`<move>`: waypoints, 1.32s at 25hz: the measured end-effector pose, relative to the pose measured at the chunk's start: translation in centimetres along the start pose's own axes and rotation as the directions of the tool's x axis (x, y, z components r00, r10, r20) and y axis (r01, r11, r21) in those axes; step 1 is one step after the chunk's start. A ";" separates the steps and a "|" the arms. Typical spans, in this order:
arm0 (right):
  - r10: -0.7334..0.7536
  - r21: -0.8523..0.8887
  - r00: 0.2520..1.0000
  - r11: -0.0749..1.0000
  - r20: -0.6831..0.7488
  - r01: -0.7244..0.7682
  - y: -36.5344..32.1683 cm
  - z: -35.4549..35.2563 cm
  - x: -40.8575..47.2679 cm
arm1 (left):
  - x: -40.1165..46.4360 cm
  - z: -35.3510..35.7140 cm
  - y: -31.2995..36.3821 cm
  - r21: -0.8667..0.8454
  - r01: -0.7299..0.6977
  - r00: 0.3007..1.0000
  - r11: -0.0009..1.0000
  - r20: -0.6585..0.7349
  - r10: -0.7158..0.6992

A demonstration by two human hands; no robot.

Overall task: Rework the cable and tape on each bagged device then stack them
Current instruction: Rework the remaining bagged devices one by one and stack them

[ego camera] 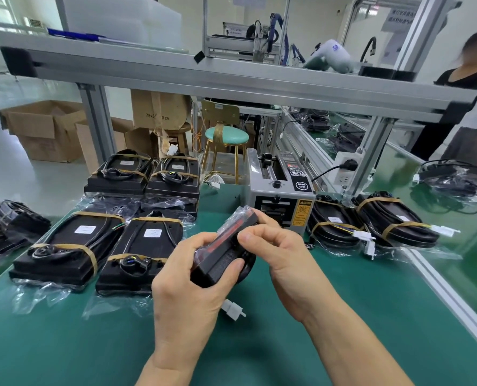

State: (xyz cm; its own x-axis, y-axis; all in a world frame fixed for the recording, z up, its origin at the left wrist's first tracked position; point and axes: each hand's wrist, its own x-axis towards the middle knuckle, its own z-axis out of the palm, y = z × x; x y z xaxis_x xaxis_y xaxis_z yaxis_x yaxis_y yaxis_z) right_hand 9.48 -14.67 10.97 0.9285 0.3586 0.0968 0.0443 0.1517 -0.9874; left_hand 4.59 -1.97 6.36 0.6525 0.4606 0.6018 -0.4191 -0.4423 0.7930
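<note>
I hold one bagged device [223,246] up over the green desk [343,316] with both hands. My left hand [187,291] fingers wrap its near end, and my right hand [281,252] fingers pinch its top edge. A white plug [233,309] hangs under it.

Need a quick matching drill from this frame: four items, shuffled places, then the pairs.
Things:
1. bagged device in hand
2. tape machine
3. stool with the green seat
4. white plug

Places:
A. on the floor behind the bench
B. on the green mat, between the two groups of taped devices
C. gripped by the left hand and the right hand, above the mat
D. hanging just below the left hand

Pairs: 1-C, 2-B, 3-A, 4-D
</note>
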 end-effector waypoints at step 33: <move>-0.082 0.034 0.971 0.995 -0.222 0.092 1.1 2.9 -0.4 | 0.1 -0.2 0.0 -0.034 0.015 1.000 0.999 -0.016 -0.015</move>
State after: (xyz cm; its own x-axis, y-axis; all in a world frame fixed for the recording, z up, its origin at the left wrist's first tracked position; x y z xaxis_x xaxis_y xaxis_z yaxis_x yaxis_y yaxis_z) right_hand 8.09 -11.95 10.19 0.9803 0.1311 0.1474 0.1170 0.2152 -0.9695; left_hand 4.53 -1.74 6.46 0.6485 0.4798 0.5910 -0.4306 -0.4090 0.8045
